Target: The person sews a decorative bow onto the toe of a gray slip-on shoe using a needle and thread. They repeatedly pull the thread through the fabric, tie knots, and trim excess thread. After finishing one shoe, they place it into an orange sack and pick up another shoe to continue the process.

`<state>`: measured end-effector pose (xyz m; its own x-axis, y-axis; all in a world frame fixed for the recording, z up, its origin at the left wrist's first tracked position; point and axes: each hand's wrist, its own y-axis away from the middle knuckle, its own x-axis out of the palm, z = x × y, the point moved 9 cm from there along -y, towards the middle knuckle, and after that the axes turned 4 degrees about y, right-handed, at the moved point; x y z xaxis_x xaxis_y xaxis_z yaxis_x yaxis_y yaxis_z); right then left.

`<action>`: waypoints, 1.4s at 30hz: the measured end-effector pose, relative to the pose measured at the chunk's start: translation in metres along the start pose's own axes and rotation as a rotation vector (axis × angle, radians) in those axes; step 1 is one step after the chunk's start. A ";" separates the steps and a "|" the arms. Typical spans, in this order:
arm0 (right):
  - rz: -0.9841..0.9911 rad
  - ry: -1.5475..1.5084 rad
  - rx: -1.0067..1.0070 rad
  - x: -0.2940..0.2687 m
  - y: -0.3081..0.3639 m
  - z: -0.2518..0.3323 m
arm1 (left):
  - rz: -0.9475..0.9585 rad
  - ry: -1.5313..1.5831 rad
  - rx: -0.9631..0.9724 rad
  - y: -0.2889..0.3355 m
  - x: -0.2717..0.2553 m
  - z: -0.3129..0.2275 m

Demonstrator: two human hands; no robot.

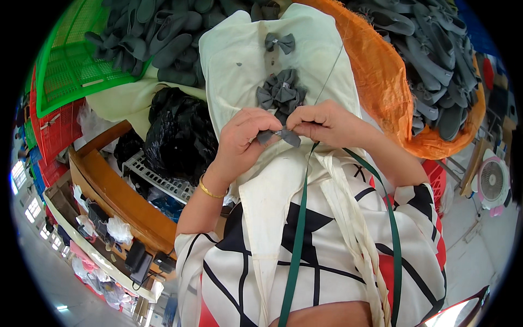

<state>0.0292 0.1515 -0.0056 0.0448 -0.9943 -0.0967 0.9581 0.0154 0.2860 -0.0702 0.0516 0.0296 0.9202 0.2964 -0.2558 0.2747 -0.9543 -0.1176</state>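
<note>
A small grey fabric bow (290,138) is pinched in my left hand (243,137), above the white cloth (229,82) over my lap. My right hand (329,124) meets it from the other side, thumb and fingertips pressed together at the bow's middle. Whatever is in that pinch is too small to make out. Close by the right hand, a thin dark thread (331,71) runs slantwise up across the cloth. Just beyond my hands lies a cluster of grey bows (280,91), and a single bow (279,43) rests farther up.
Grey shoes (171,49) are heaped at the far left by a green basket (71,76). More fill an orange sack (376,65) at right. Left are a black plastic bag (180,131) and a wooden bench (117,185). A fan (493,182) stands far right. A green strap (297,240) hangs down my front.
</note>
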 end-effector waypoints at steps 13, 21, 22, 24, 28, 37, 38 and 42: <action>0.058 -0.069 -0.020 0.007 0.005 -0.001 | 0.026 0.214 -0.105 0.012 0.009 0.020; 0.032 -0.141 0.118 0.009 0.007 -0.012 | -0.014 0.270 -0.097 0.006 0.013 0.018; 0.032 -0.149 0.182 0.010 0.011 -0.013 | 0.003 0.268 -0.111 0.009 0.016 0.017; 0.047 -0.102 0.279 0.019 0.007 -0.009 | 0.001 0.224 -0.110 0.018 0.013 0.015; 0.021 -0.147 0.326 0.017 0.006 -0.003 | -0.018 0.167 -0.018 0.007 0.005 -0.005; 0.071 -0.329 0.248 0.027 0.005 -0.004 | -0.032 0.250 -0.134 0.022 0.012 0.008; 0.068 -0.308 0.224 0.026 0.003 -0.011 | -0.025 0.247 -0.148 0.021 0.014 0.008; 0.036 -0.350 0.189 0.024 0.006 -0.001 | -0.040 0.267 -0.162 0.021 0.023 0.013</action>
<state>0.0363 0.1281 -0.0074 -0.0531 -0.9698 0.2381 0.8875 0.0634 0.4565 -0.0467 0.0389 0.0087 0.9425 0.3341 0.0091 0.3335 -0.9420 0.0375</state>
